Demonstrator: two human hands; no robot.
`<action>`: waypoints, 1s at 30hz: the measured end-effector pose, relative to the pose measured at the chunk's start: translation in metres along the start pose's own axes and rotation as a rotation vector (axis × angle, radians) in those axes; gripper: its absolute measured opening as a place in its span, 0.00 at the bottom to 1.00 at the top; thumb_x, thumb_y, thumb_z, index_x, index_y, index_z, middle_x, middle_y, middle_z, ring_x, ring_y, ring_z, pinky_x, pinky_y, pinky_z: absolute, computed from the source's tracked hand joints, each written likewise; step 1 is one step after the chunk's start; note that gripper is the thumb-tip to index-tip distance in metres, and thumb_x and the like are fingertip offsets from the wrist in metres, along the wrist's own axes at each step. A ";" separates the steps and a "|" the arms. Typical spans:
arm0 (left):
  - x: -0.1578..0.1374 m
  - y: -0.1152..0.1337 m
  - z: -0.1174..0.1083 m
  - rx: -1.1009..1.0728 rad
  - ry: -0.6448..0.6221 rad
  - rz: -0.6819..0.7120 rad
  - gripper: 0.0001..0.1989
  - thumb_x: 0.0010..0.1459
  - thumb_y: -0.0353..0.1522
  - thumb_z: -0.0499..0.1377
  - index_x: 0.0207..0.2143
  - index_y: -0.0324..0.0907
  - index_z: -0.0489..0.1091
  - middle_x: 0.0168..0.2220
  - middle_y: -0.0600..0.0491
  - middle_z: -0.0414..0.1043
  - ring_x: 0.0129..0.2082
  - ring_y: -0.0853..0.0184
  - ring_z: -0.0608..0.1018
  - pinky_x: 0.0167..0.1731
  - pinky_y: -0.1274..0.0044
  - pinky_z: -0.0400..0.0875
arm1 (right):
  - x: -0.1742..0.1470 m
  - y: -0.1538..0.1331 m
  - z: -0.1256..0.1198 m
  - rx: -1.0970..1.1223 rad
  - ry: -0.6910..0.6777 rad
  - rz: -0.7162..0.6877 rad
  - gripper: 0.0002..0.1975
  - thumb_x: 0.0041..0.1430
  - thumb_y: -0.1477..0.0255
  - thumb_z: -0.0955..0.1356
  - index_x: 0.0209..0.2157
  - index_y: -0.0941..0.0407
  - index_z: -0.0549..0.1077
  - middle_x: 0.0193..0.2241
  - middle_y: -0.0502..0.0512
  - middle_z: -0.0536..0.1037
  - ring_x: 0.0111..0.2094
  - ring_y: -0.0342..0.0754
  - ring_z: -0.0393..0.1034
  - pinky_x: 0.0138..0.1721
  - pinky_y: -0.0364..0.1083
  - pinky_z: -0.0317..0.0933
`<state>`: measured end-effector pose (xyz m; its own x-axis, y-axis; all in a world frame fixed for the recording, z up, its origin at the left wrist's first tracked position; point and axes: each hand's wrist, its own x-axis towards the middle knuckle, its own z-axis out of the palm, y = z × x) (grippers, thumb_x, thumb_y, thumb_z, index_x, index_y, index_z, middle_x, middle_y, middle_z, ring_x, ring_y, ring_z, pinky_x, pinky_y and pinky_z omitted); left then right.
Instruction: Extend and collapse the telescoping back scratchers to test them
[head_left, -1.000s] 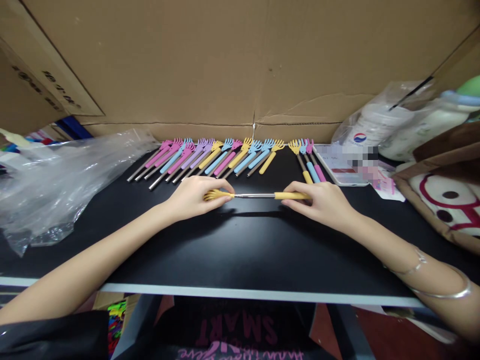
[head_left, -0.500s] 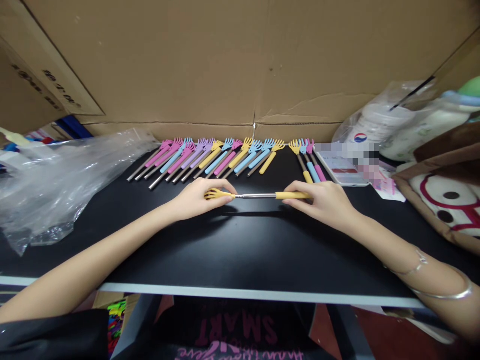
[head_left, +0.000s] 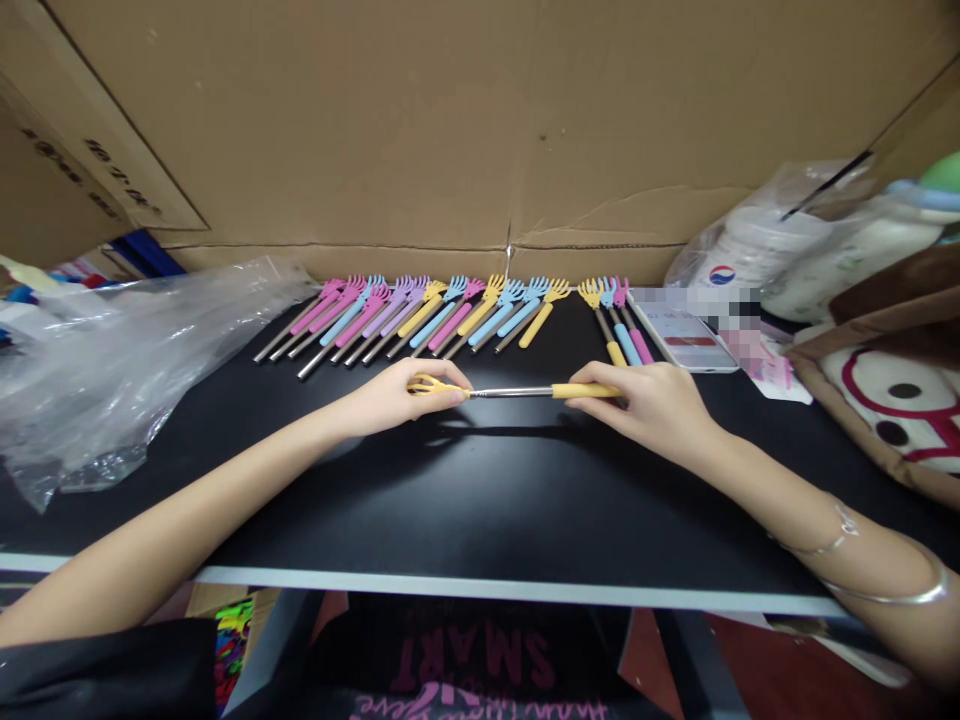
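A yellow back scratcher [head_left: 517, 392] with a metal rod is held level above the black table [head_left: 480, 510], its claw to the left. My left hand [head_left: 405, 393] is closed, thumb and fingers pinching the claw end. At the other end, my right hand [head_left: 637, 398] pinches the yellow grip. Beyond my hands lies a slanted row of back scratcher parts, among them a pink claw piece [head_left: 377, 296], a blue grip [head_left: 433, 325] and loose metal rods. Three whole back scratchers, one with a blue grip [head_left: 624, 343], lie side by side behind my right hand.
A clear plastic bag [head_left: 135, 370] covers the table's left side. Towards the right are a phone [head_left: 686, 335], a white cup [head_left: 761, 245] in a bag, a bottle [head_left: 862, 250] and a brown fabric item with a cartoon face [head_left: 892, 395]. Cardboard [head_left: 420, 130] walls the back.
The claw has turned slightly about the rod's axis in my left hand, its prongs now seen more edge-on. My right hand stays in place on the grip.
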<state>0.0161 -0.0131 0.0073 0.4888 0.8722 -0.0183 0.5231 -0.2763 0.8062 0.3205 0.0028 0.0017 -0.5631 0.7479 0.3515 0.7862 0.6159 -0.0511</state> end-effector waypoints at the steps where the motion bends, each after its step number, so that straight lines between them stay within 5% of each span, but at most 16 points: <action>1: 0.000 0.000 0.000 0.000 0.000 0.002 0.13 0.58 0.42 0.57 0.36 0.41 0.72 0.24 0.57 0.66 0.20 0.75 0.64 0.20 0.83 0.61 | 0.000 0.000 0.000 0.001 0.000 0.000 0.18 0.61 0.53 0.61 0.35 0.50 0.75 0.19 0.47 0.75 0.18 0.41 0.64 0.23 0.41 0.49; 19: -0.001 -0.002 0.000 0.148 0.094 0.049 0.15 0.58 0.43 0.57 0.39 0.41 0.72 0.34 0.53 0.73 0.29 0.70 0.72 0.28 0.80 0.64 | -0.001 -0.004 -0.005 -0.075 0.051 -0.050 0.13 0.61 0.59 0.63 0.36 0.51 0.74 0.22 0.47 0.77 0.20 0.41 0.66 0.23 0.41 0.49; 30: -0.002 -0.002 -0.006 0.182 0.113 0.033 0.18 0.58 0.45 0.56 0.42 0.42 0.69 0.30 0.56 0.69 0.26 0.73 0.68 0.28 0.80 0.60 | 0.000 -0.005 -0.009 -0.128 0.183 -0.158 0.08 0.60 0.66 0.65 0.38 0.51 0.73 0.23 0.44 0.77 0.21 0.40 0.68 0.21 0.41 0.49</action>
<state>0.0102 -0.0120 0.0091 0.4315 0.8985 0.0807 0.6310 -0.3646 0.6848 0.3184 -0.0021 0.0102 -0.6352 0.5804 0.5096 0.7244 0.6765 0.1325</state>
